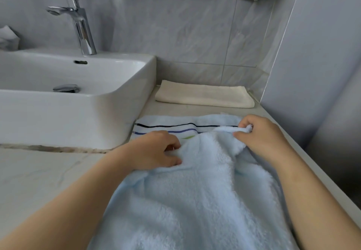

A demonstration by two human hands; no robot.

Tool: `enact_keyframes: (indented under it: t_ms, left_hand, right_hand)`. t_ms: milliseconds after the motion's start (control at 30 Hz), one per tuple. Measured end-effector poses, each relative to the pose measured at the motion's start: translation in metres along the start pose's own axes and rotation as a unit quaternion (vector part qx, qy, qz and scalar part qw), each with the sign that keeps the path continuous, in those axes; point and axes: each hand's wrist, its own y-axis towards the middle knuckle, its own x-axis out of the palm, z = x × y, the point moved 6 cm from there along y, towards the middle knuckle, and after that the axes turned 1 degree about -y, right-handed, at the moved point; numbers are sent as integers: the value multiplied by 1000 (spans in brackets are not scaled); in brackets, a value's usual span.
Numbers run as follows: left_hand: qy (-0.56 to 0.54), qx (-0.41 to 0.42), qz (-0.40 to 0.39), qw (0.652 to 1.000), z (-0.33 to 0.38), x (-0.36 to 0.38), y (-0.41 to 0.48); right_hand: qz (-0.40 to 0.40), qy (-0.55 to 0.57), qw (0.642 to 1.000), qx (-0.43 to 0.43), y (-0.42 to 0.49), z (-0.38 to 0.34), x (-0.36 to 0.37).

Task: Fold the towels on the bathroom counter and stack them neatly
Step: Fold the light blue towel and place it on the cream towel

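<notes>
Blue towel (195,191) on the counter (39,171), right of the sink (58,113), under and between both hands. Soft, fluffy, bumpy with folds; flat far end with thin dark, blue and green stripes (166,127). Left hand (156,150) on the left of the fold, fingers curled, pinching the fluff. Right hand (261,134) at the far right, pinching a lifted edge between thumb and fingers. Cream towel (205,96) behind, folded flat into a long shape, well apart from the hands. Smooth white sink, shiny metal tap (78,21).
</notes>
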Motion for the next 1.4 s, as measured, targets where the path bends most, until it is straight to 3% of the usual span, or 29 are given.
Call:
enact_keyframes:
  t_ms: [233, 433, 500, 567, 633, 733, 833, 900, 967, 1033, 1100, 1167, 1267, 1300, 1400]
  left_hand:
    - [-80, 22, 249, 965, 0, -30, -6]
    - [-236, 14, 94, 967, 4, -4, 0]
    - [-232, -6, 111, 967, 3, -5, 2]
    - [-158, -10, 123, 980, 6, -9, 1]
    - [-106, -12, 78, 991, 9, -5, 0]
    - [-82, -11, 14, 996, 13, 4, -3]
    - [-68, 35, 20, 997, 18, 7, -1]
    - [-124, 51, 38, 990, 19, 4, -1]
    - [-314, 28, 43, 948, 16, -2, -3]
    - [-482, 26, 39, 875, 13, -7, -5]
    - [-522, 30, 42, 852, 11, -9, -5]
    - [-472, 24, 19, 881, 14, -3, -4]
    - [-181, 39, -25, 982, 24, 8, -4]
    - [-129, 43, -23, 990, 26, 8, -4]
    - [-168, 22, 9, 985, 25, 3, -1]
  right_hand:
    - [125, 68, 986, -81, 2, -13, -17]
    - [-74, 66, 995, -1, -2, 0, 17]
    - [-47, 92, 995, 0, 0, 1, 16]
    - [4, 118, 993, -14, 3, 0, 8]
    - [25, 164, 986, -26, 4, -2, 3]
    - [23, 325, 945, -45, 4, -9, -2]
    - [11, 516, 855, -51, 5, -17, -10]
    - [23, 574, 817, -50, 6, -16, -16]
    - [42, 605, 794, -46, 6, -13, -21]
    - [53, 627, 776, -44, 7, -11, -24]
    - [48, 643, 763, -42, 7, -10, -24]
    - [29, 660, 749, -44, 7, -12, -23]
    - [3, 666, 743, -61, 6, -19, -21]
    - [-3, 664, 745, -67, 5, -20, -21]
    - [6, 636, 769, -68, 7, -17, -20]
